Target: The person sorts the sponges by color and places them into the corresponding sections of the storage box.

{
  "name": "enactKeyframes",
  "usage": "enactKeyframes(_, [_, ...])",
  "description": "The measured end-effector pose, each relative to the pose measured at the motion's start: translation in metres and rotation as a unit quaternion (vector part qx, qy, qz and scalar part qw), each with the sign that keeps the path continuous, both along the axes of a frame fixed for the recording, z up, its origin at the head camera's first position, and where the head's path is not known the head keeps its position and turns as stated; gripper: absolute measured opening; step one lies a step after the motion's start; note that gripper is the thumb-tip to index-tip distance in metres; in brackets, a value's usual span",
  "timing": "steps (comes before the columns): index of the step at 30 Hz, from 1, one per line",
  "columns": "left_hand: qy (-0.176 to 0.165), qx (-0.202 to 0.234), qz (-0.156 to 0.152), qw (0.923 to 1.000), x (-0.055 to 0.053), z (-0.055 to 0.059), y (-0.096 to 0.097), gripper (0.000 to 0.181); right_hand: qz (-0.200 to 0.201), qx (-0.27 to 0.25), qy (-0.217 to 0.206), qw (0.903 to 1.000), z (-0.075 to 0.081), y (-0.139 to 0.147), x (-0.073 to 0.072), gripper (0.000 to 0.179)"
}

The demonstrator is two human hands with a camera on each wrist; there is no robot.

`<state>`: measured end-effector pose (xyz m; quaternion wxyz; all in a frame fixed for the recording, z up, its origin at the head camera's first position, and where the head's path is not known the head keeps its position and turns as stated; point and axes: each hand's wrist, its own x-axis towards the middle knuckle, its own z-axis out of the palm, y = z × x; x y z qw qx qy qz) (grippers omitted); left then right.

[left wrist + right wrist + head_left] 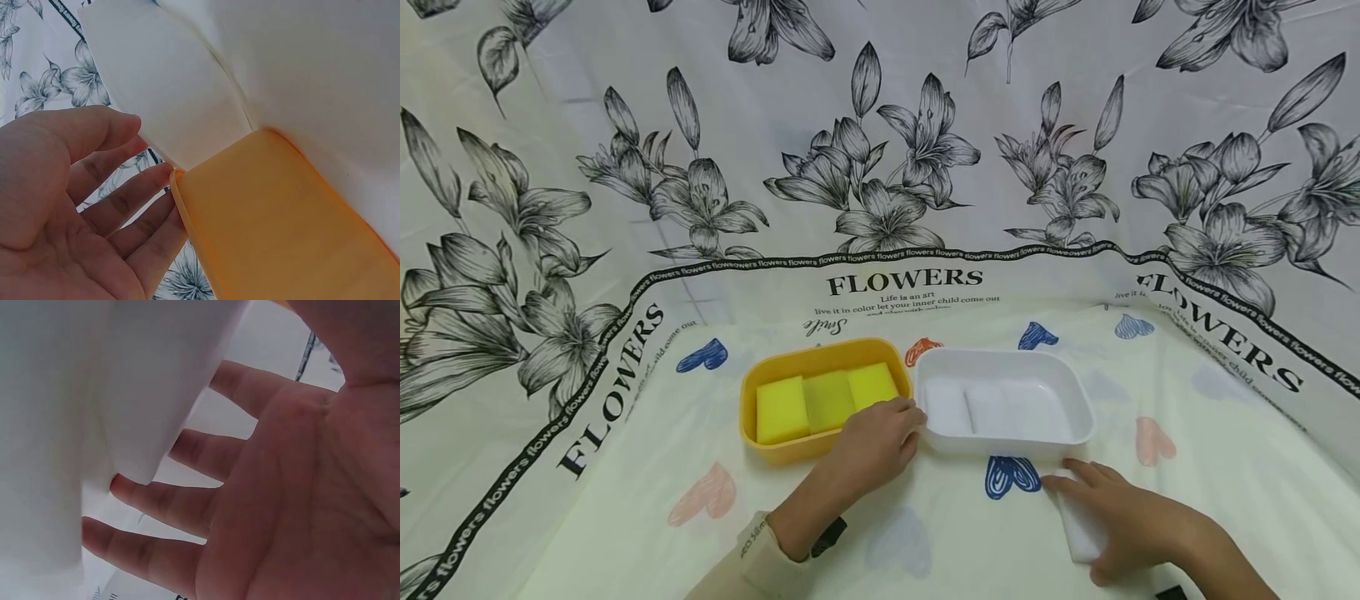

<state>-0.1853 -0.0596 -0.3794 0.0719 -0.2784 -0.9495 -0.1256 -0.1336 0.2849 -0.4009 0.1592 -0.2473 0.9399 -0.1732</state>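
A yellow tray [747, 417] holds several yellow sponge-like blocks [782, 410]. Close to its right side stands a white tray [1045, 443] with white blocks [946, 408] in its left part. My left hand [880, 442] rests fingertips at the yellow tray's rim, where the trays meet. In the left wrist view, its loosely bent fingers touch the rim, thumb apart. In front of the white tray my right hand [1131, 521] holds a white block [1082, 533]. The right wrist view shows fingertips reaching behind that block [150, 425]; the thumb tip is out of sight there.
A pale cloth [820, 533] printed with coloured hearts covers the surface. Behind and at both sides hangs a white curtain [887, 225] with black flower prints. The white tray's bare floor [1048, 408] shows on its right side.
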Motion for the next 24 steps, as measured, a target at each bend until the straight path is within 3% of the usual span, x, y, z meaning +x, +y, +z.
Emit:
enactKeyframes(5, [-0.004,-0.001,0.000,1.0000,0.001,0.001,0.000,0.027,0.009,0.002,0.007,0.9999,0.001,0.001,0.000,0.097])
enactKeyframes(12, [-0.011,0.003,-0.002,0.9999,0.000,0.001,0.000,0.028,0.040,0.023,0.064,0.9969,0.007,0.000,-0.003,0.093])
enactKeyframes(19, [-0.014,0.007,-0.003,0.9999,-0.001,0.001,-0.001,0.027,0.047,0.023,0.064,0.9966,0.024,0.002,-0.003,0.094])
enactKeyframes(24, [-0.015,0.007,-0.006,0.9998,-0.001,0.001,-0.001,0.025,0.039,0.017,0.087,0.9953,0.040,-0.001,0.000,0.098])
